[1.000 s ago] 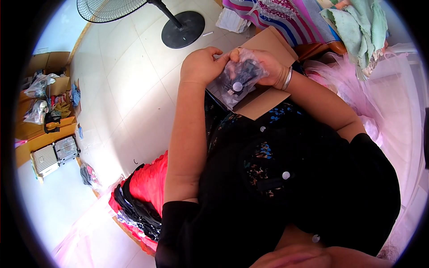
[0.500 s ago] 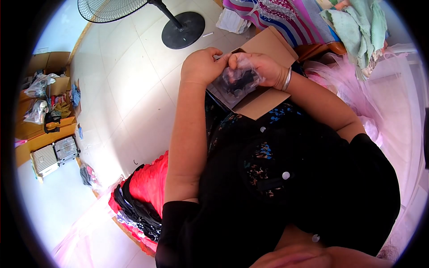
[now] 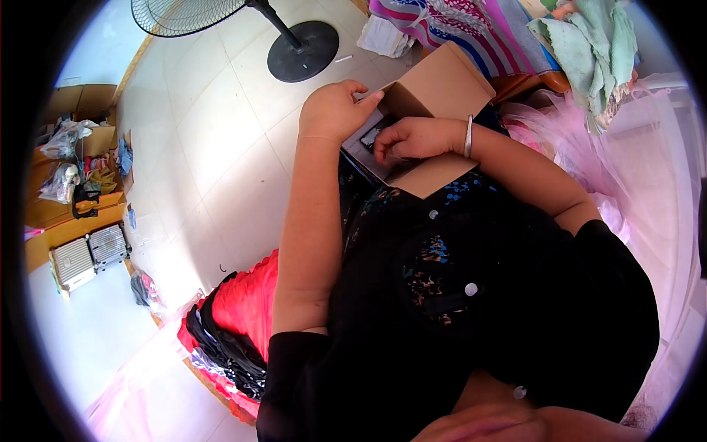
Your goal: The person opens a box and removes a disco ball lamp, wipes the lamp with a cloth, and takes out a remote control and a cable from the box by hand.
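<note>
An open cardboard box (image 3: 440, 82) lies on my lap, its flaps folded out. My left hand (image 3: 333, 114) is closed on the box's far left edge, the thumb lying over the rim. Inside the box, my right hand (image 3: 414, 140) reaches down with its fingers curled. By its fingertips lies a dark item (image 3: 370, 137) that looks wrapped in clear plastic. Most of it sits in shadow or under my hand, so its kind does not show. Whether the right fingers grip anything is hidden.
A black standing fan (image 3: 303, 51) is on the tiled floor ahead. Red and black clothes (image 3: 239, 309) lie in a heap at lower left. Striped fabric (image 3: 471, 33) and a pale green cloth (image 3: 589, 51) are at upper right, above pink netting (image 3: 567, 136). Suitcases (image 3: 92, 254) are at far left.
My right hand has turned palm down and lowered into the box. The clear plastic bag with a dark item, held up before, is now down in the box. My left hand stays at the edge.
</note>
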A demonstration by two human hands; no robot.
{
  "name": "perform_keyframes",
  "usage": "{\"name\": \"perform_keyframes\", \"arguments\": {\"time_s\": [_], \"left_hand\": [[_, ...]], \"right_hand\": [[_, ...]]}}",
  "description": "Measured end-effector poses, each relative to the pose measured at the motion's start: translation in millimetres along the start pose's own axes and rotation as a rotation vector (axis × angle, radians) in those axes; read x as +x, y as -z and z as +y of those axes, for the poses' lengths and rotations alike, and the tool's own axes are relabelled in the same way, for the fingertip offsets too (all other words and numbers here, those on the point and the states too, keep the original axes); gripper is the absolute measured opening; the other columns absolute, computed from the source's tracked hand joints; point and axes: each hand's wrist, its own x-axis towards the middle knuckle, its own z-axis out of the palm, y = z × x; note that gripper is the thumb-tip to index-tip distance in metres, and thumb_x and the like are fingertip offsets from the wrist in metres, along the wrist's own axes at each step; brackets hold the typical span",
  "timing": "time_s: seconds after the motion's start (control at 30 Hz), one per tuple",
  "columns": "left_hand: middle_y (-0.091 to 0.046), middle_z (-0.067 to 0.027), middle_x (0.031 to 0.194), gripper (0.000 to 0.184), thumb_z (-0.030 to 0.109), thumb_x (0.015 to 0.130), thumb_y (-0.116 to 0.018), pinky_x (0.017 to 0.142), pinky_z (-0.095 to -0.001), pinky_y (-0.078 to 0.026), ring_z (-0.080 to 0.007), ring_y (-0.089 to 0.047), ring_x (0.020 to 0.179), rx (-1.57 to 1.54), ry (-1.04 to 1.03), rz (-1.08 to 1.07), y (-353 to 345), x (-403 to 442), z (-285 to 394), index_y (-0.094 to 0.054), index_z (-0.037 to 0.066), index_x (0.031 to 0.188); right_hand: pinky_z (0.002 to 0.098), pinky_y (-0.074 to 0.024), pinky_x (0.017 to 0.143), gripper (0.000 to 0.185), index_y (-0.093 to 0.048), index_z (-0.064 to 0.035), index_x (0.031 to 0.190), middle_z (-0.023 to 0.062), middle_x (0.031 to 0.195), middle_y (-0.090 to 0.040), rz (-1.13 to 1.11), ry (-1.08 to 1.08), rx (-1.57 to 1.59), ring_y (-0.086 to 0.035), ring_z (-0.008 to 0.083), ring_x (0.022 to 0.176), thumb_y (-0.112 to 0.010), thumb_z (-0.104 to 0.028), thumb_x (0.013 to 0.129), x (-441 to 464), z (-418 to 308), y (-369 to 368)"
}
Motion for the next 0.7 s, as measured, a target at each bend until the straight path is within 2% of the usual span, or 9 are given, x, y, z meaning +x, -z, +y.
{"name": "perform_keyframes", "arguments": {"time_s": [0.07,0.17,0.37,0.7], "left_hand": [[-0.071,-0.0109,0.09,0.049,0.055,0.082,-0.062,0.075,-0.0345,-0.053,-0.026,-0.068,0.083,0.0,-0.001,0.007,-1,0,-1,-0.071,0.013,0.106],[-0.071,-0.0107,0.09,0.048,0.054,0.082,-0.062,0.074,-0.0343,-0.053,-0.0258,-0.068,0.083,-0.017,-0.005,0.015,-2,0,-2,-0.071,0.013,0.106],[-0.071,-0.0103,0.089,0.048,0.053,0.082,-0.063,0.074,-0.0341,-0.053,-0.0254,-0.068,0.082,-0.019,-0.002,0.021,-2,-1,-2,-0.071,0.013,0.106],[-0.071,-0.0111,0.092,0.043,0.046,0.079,-0.068,0.076,-0.0344,-0.053,-0.0261,-0.068,0.085,0.014,-0.032,0.035,-4,0,-6,-0.071,0.015,0.107]], "right_hand": [[0.0287,-0.0455,0.073,0.021,-0.066,-0.0051,0.098,0.0041,0.08,-0.062,0.061,-0.003,0.133,-0.056,0.0142,0.075,-0.053,-0.02,0.089,1,1,-1],[0.0298,-0.0469,0.074,0.024,-0.065,-0.0048,0.1,0.0057,0.083,-0.064,0.054,-0.002,0.035,-0.058,0.0154,0.077,-0.056,-0.024,0.091,2,4,0],[0.0307,-0.0488,0.075,0.026,-0.066,-0.0039,0.102,0.0092,0.091,-0.068,0.001,-0.034,-0.14,-0.063,0.0179,0.083,-0.066,-0.024,0.086,1,1,-1],[0.0318,-0.0497,0.077,0.027,-0.066,-0.0039,0.103,0.0105,0.092,-0.069,-0.019,-0.06,-0.185,-0.064,0.0212,0.085,-0.067,-0.02,0.081,-1,-7,-1]]}}
